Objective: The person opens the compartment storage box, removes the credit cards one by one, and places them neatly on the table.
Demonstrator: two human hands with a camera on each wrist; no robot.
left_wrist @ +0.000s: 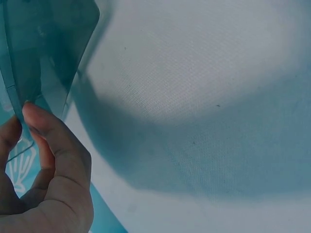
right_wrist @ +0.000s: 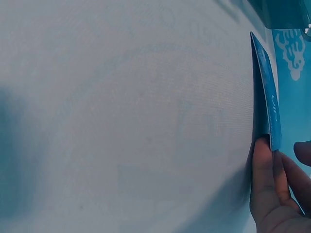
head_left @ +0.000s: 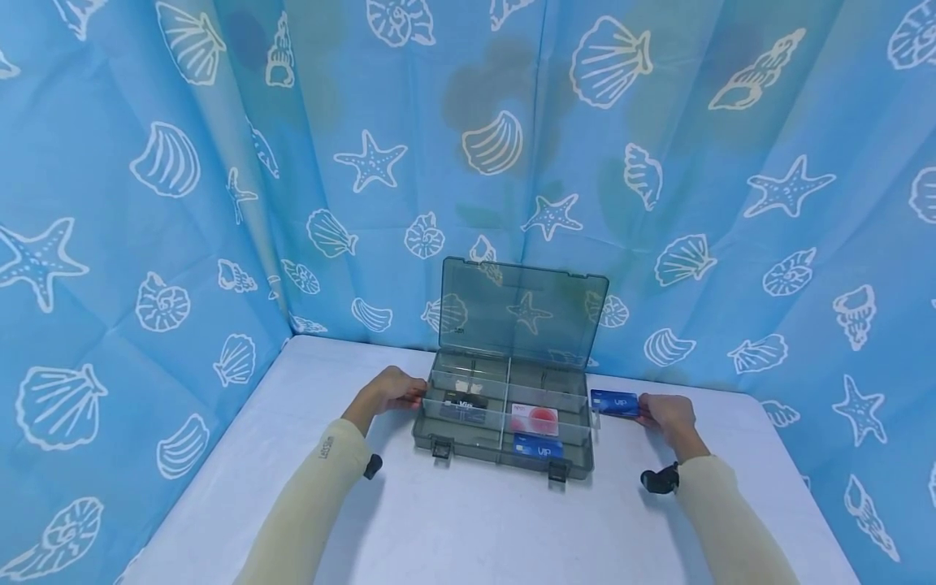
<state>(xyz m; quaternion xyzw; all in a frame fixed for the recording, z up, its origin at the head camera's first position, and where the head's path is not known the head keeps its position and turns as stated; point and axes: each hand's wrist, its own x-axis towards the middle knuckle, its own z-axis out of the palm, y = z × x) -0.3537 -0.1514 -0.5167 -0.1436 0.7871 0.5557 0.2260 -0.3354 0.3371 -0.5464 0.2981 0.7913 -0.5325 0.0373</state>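
A smoky clear plastic organiser box (head_left: 431, 426) sits on the white table with its lid (head_left: 521, 310) standing open. Its compartments hold a dark card (head_left: 464, 406), a pink-and-white card (head_left: 534, 420) and a blue VIP card (head_left: 538, 448). My left hand (head_left: 391, 390) grips the box's left wall (left_wrist: 19, 87), fingers (left_wrist: 53, 141) curled on its edge. My right hand (head_left: 664, 413) pinches another blue VIP card (head_left: 614, 402) just right of the box, above the table; the right wrist view shows that blue VIP card (right_wrist: 268, 92) edge-on between thumb and fingers (right_wrist: 265, 184).
The white table (head_left: 468, 520) is enclosed on three sides by a blue curtain (head_left: 183, 203) printed with shells and starfish. The box stands near the table's back edge. Small black wrist mounts (head_left: 660, 479) sit on both sleeves.
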